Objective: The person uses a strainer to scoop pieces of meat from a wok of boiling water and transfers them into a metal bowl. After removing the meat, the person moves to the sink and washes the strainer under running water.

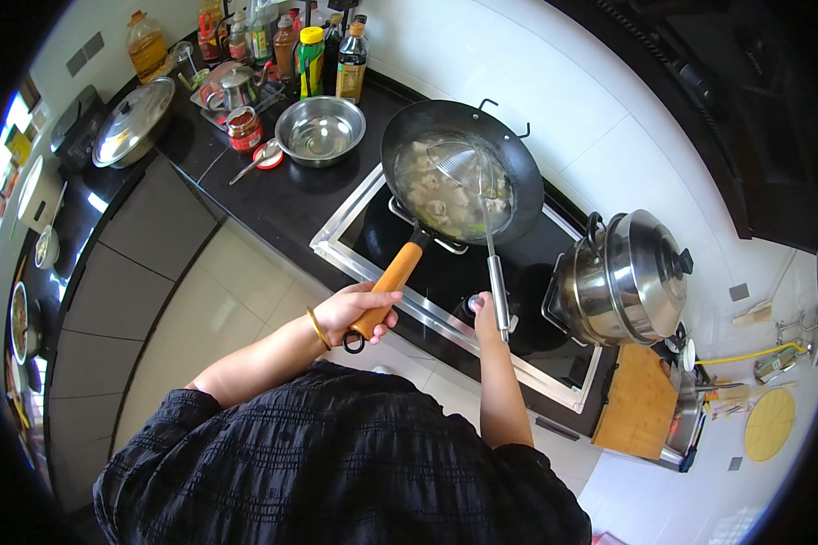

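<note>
A black wok (pixel 529 182) stands on the left burner with pale chunks of food (pixel 432 207) in cloudy liquid. My left hand (pixel 356 311) is closed around its wooden handle (pixel 391 280). In my right hand (pixel 489 318) is the metal handle of a wire skimmer (pixel 496 277). The skimmer's mesh head (pixel 459 165) dips into the wok, touching the liquid near the far side. Part of my right hand's grip is hidden behind the handle, close to a stove knob (pixel 475 303).
A lidded steel steamer pot (pixel 641 272) occupies the right burner. Left of the stove are a steel bowl (pixel 320 130), a red jar (pixel 244 130) and a spoon on a red lid (pixel 268 154). Bottles (pixel 311 62) line the back. A wooden board (pixel 636 400) stands at the right.
</note>
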`<state>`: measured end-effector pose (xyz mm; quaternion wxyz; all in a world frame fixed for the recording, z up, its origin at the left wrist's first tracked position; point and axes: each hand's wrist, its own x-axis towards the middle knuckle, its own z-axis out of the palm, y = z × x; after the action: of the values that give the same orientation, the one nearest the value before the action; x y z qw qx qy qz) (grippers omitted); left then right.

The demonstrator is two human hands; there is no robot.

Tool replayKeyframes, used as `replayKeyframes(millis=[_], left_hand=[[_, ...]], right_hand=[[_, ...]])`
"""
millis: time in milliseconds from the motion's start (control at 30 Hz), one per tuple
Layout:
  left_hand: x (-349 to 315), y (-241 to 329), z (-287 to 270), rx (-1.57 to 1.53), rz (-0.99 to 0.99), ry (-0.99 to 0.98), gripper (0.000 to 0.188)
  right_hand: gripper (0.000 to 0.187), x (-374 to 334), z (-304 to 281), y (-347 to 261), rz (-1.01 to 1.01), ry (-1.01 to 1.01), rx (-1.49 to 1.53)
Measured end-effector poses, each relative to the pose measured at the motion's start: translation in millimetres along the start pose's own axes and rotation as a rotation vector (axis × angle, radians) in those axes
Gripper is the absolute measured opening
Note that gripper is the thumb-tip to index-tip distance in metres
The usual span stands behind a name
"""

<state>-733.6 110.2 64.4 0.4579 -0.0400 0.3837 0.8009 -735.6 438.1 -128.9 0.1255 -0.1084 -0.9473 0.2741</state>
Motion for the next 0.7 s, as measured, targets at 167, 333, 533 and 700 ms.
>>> replayKeyframes(millis=[167, 333, 533, 700], left_hand=[[-4, 1, 3, -0.055, 0.007, 0.016, 0.035], [-2, 1, -1, -0.029, 0.010, -0.024, 0.039], [1, 0, -3, -0.050, 0.000, -0.034, 0.035], [-1, 0, -5, -0.085, 0.013, -0.034, 0.034]], right_hand=[[0.018, -1, -49, -52, -0.177, 0.008, -0.275], [0.036, 11, -142, -126, 0.282, -0.074, 0.692], [0.066, 1, -147, -167, -0.221, -0.093, -0.180], [0.035, 20, -163, -165, 0.018, -0.240, 0.070]])
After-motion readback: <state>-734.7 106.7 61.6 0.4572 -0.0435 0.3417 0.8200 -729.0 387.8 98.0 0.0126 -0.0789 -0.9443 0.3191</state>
